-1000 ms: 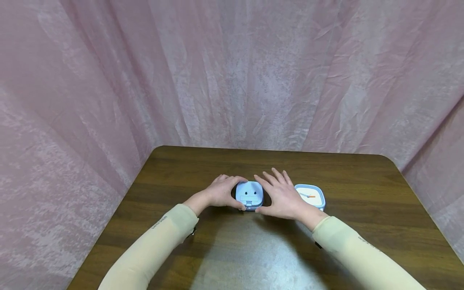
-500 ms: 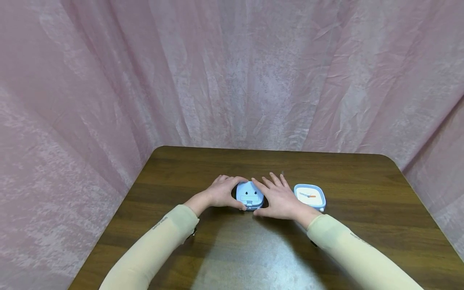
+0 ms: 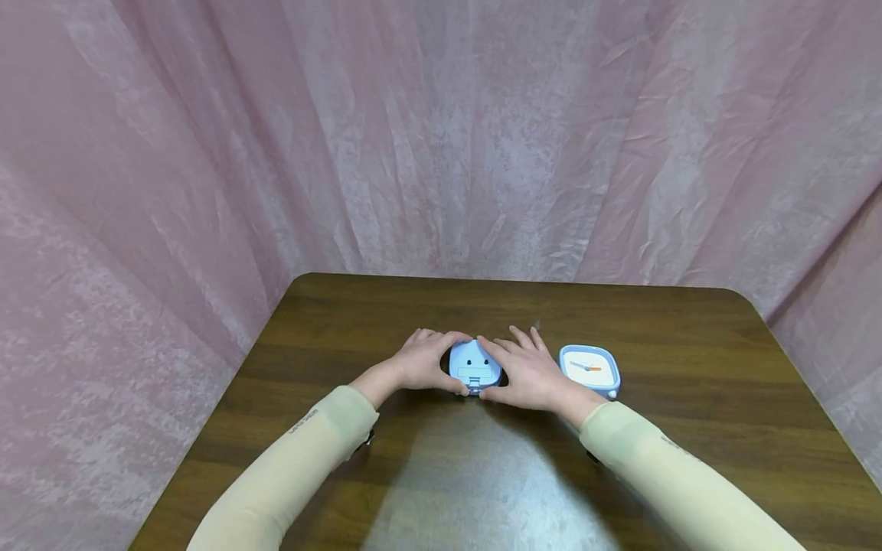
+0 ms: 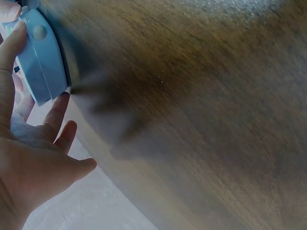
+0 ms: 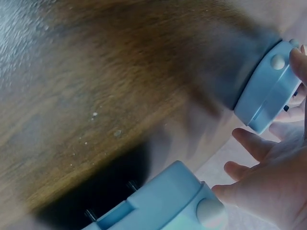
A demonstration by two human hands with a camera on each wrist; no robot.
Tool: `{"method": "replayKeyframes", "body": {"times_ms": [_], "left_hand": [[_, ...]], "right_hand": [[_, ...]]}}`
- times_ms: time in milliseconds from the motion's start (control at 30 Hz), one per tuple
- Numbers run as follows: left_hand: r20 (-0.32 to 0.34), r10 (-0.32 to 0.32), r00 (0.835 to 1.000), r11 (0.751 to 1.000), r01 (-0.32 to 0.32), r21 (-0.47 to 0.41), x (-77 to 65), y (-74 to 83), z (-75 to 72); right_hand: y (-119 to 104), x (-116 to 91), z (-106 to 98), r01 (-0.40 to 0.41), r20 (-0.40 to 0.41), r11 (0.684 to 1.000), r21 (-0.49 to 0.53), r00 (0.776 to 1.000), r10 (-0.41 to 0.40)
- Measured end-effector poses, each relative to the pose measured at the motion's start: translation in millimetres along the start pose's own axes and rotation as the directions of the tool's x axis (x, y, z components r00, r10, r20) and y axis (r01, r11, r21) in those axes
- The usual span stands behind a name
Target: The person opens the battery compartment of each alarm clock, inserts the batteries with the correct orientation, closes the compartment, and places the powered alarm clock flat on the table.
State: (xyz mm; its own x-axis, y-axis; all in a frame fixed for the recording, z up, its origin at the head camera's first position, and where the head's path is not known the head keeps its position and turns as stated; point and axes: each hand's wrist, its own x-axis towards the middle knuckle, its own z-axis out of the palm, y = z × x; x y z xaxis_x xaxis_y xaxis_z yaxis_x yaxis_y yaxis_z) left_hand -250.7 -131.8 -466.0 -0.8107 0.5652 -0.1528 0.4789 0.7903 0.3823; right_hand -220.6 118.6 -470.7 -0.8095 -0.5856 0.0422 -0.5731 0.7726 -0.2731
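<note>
A light blue square alarm clock (image 3: 475,369) lies face down on the table, its back with two dark knobs and a battery cover facing up. My left hand (image 3: 420,363) holds its left side between thumb and index finger. On the opposite side, my right hand (image 3: 529,375) grips it the same way, with the other fingers spread beyond it. The left wrist view shows the side of this clock (image 4: 42,60) with a round white foot. A second light blue alarm clock (image 3: 586,360) lies face up, right of my right hand, with a white dial and an orange hand.
The brown wooden table (image 3: 386,306) has rounded far corners. Pink velvet curtains (image 3: 441,153) hang behind it and along both sides. In the right wrist view, the second clock (image 5: 163,201) sits close under my right hand.
My right hand has moved a little left and its thumb and index finger have come onto the face-down clock. My left hand keeps its hold there.
</note>
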Motion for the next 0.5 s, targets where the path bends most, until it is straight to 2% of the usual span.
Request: {"method": "replayKeyframes", "body": {"times_ms": [500], "left_hand": [[-0.053,0.011,0.999,1.0,-0.01,0.01,-4.8,1.2,6.7]], "right_hand": [[2.4,2.9,4.9,-0.024,0.003,0.999,0.042,1.0,0.024]]}}
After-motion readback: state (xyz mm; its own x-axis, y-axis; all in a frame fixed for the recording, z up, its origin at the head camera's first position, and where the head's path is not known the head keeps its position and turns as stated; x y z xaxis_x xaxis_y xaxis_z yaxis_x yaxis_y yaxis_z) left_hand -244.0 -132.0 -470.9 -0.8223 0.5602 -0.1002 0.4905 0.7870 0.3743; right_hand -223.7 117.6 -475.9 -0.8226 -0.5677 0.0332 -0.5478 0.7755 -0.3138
